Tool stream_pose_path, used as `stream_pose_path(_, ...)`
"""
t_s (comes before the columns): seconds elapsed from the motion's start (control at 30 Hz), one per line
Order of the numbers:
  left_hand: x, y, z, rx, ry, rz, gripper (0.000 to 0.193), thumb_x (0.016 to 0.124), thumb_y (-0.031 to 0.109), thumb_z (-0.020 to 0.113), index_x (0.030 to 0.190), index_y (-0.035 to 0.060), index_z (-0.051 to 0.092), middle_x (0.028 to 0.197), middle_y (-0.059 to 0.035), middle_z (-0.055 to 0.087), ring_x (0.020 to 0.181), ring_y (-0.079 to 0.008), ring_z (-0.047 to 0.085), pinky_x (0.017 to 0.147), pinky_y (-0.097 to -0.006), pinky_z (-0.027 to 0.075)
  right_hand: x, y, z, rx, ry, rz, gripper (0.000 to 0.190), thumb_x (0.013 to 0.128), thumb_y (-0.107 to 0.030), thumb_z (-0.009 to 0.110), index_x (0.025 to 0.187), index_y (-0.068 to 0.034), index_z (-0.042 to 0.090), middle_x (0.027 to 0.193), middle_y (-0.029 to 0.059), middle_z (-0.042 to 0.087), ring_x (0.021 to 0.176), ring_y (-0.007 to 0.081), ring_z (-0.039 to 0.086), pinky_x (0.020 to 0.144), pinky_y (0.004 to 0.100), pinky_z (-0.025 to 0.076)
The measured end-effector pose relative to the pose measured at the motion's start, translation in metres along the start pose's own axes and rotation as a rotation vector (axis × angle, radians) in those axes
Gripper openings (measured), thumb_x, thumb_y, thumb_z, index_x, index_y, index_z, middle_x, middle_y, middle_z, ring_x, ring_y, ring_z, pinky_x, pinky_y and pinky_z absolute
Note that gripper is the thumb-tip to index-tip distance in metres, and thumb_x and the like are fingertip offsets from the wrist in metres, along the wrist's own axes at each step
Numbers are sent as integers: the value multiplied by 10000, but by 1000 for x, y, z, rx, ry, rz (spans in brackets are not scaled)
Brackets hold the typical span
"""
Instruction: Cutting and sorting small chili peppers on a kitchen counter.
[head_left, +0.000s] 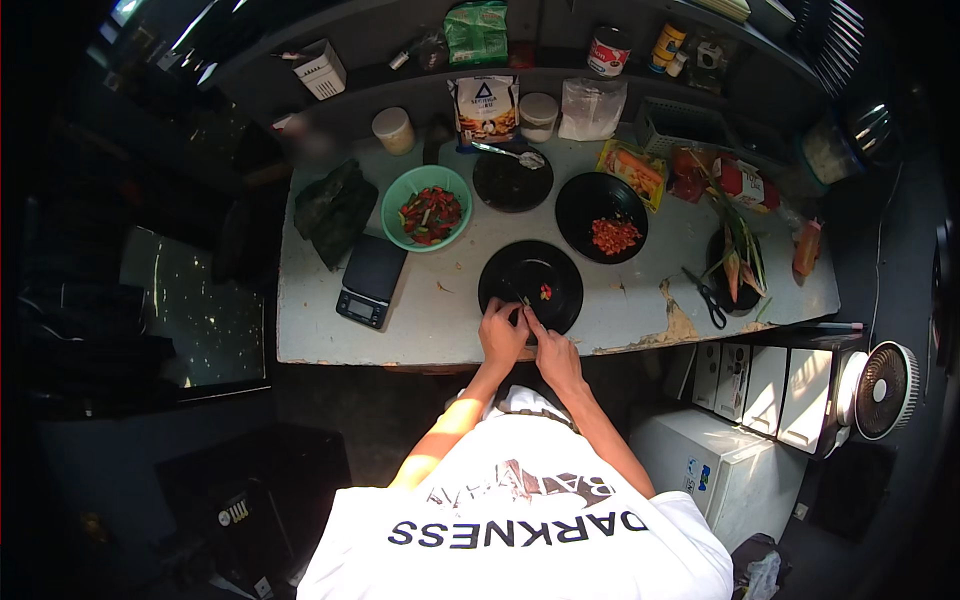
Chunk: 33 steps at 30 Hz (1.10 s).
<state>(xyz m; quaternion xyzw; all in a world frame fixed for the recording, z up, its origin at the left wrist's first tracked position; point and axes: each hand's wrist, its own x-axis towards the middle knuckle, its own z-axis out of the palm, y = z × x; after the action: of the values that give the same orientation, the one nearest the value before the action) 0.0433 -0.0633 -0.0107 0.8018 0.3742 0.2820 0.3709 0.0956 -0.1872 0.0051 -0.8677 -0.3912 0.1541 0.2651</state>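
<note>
Before me on the worktop lies a black round plate (499, 274) with a few cut red and pale chili pieces (546, 292) on it. My left hand (502, 336) is over the plate's near edge, its fingers pinched at a small greenish chili piece (527, 301). Close beside it, my right hand (556, 356) is closed with the index finger stretched forward. A thin light edge at the fingertips looks like a small knife blade; its handle is hidden in the right hand. A second black plate (585, 199) carries chopped red chili (615, 236).
A green bowl (390, 210) of cut chilies and a digital kitchen scale (373, 277) stand left. Behind are a dark round board (510, 187) with a spoon (510, 154) and a flour bag (486, 109). Scissors (705, 296) lie right, beside torch ginger buds (739, 270). The worktop's front edge (637, 346) is chipped.
</note>
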Motion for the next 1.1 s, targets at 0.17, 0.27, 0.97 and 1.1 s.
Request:
stream_pose_path(0.17,1,1,-1,4,-20,30,132,829,96,747,927,14,781,864,-162,658,770,-362,664,699,-425,532,9,1,-3,-31,64,6,629,954,-24,520,1534,-264,481,783,225,664,747,454,686,675,568,550)
stream_pose_path(0.27,-2,-14,2,-31,1,58,132,824,96,768,926,14,787,847,-154,652,731,-346,643,670,-414,519,7,2,-9,-51,79,18,607,961,-40,532,1524,-264,496,784,212,662,743,448,685,664,559,549)
stream_pose_path(0.97,35,-22,-48,-149,239,-46,129,923,75,722,1004,-16,765,840,-132,679,750,-254,640,698,-354,488,-9,24,-38,176,81,-83,423,971,-168,636,1390,-113,614,896,206,714,817,427,689,710,502,553)
stream_pose_path(1.1,59,-47,-101,-209,389,-85,136,930,33,703,993,-79,747,864,-101,768,809,-108,688,726,-247,507,-2,19,-33,92,66,8,399,960,-164,640,1353,-94,639,904,211,723,835,436,690,720,508,548)
